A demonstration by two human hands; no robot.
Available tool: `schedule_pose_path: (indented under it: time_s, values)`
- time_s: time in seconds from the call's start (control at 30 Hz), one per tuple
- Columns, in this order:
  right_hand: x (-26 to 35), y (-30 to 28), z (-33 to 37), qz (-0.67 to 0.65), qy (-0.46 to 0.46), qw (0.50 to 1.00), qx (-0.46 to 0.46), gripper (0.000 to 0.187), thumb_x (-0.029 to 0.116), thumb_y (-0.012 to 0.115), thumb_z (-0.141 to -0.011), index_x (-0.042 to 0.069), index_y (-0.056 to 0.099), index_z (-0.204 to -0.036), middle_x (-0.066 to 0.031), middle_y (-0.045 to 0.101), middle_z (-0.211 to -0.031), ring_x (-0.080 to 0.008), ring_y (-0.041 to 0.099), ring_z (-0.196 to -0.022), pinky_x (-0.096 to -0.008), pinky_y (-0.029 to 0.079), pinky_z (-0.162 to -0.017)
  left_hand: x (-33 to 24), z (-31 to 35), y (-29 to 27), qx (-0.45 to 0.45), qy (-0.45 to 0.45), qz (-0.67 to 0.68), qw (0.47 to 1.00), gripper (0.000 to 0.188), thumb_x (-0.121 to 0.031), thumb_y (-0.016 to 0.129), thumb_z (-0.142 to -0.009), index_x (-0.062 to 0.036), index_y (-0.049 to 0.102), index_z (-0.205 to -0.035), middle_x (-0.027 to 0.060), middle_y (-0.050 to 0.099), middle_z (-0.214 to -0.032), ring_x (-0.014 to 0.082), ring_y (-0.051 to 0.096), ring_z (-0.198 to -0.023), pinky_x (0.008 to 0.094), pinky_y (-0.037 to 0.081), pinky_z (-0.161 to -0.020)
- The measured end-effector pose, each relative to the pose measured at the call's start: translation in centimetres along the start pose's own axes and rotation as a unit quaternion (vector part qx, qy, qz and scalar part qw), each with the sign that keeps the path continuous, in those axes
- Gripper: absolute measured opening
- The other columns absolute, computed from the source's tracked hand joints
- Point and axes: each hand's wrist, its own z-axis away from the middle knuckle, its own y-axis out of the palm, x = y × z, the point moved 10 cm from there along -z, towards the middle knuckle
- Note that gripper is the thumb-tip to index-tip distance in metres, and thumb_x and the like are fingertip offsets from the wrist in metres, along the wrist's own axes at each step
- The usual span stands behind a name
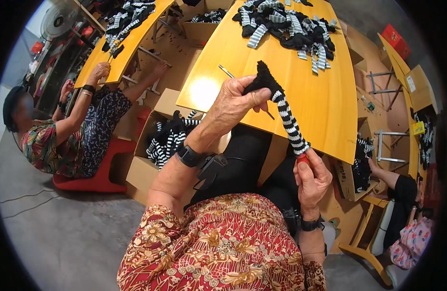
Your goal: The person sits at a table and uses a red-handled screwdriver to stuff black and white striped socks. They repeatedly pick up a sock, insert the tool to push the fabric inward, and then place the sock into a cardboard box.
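Stretched between my hands is a black-and-white striped knitted tube (pixel 290 123) with a fuzzy black end (pixel 262 80). My left hand (pixel 238 102) pinches that black end between thumb and fingers. At the tube's lower end, my right hand (pixel 311 180) grips a red handle (pixel 302 158); whatever part of it runs inside the knit is hidden. A thin metal rod (pixel 226 71) shows on both sides of my left hand. I cannot tell whether that hand holds it or it lies on the table behind.
On the yellow table (pixel 209 80) a heap of black and striped knitted pieces (pixel 286 29) lies at the far side. Cardboard boxes of striped knits (pixel 172 138) stand left and right of my knees. Another person (pixel 63 126) sits at a table on the left; a person's arm (pixel 386 174) shows at right.
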Motion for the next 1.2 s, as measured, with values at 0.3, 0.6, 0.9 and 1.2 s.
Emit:
schedule_pose_path:
  time_s: [0.3,0.6,0.9,1.2]
  values:
    - [-1.2,-0.2,0.0,-0.102,0.088,0.989,0.059,0.038,0.013,0.062,-0.09,-0.002,0.057,-0.125,-0.0077,0.062,-0.077,-0.0058,0.047,-0.053,-0.0176,0.035,-0.044,3.7,-0.1,-1.1,-0.096,-0.027,0.397,0.913,0.012,-0.009,0.061,-0.091,-0.0101,0.061,-0.103,0.0052,0.068,-0.1,0.0164,0.067,-0.086,0.036,0.056,-0.081]
    - [-2.8,0.5,0.0,-0.222,0.107,0.969,0.034,0.037,0.01,0.062,-0.091,-0.001,0.056,-0.125,-0.0123,0.063,-0.085,-0.0083,0.051,-0.058,-0.0176,0.036,-0.043,3.4,-0.2,-0.7,-0.063,-0.034,0.247,0.966,0.013,-0.005,0.066,-0.087,-0.0063,0.062,-0.1,0.0062,0.068,-0.095,0.0152,0.067,-0.086,0.0301,0.057,-0.076]
    - [6.6,1.6,-0.2,0.289,-0.24,0.926,-0.03,0.032,-0.001,0.069,-0.079,-0.001,0.066,-0.111,-0.0106,0.062,-0.085,-0.0214,0.06,-0.072,-0.0314,0.05,-0.063,1.0,0.2,-3.4,-0.2,0.048,0.12,0.971,0.032,-0.019,0.06,-0.094,-0.001,0.057,-0.12,0.0081,0.066,-0.106,0.0157,0.065,-0.096,0.0288,0.053,-0.084]
    - [5.4,4.4,0.8,0.464,-0.329,0.821,0.055,0.051,-0.006,0.071,-0.067,0.007,0.066,-0.116,-0.0091,0.055,-0.082,-0.023,0.057,-0.065,-0.0325,0.049,-0.056,5.4,0.7,-2.7,-0.149,-0.08,0.23,0.958,0.036,-0.022,0.058,-0.094,0.0023,0.056,-0.12,0.0161,0.067,-0.108,0.0213,0.067,-0.097,0.0339,0.056,-0.085]
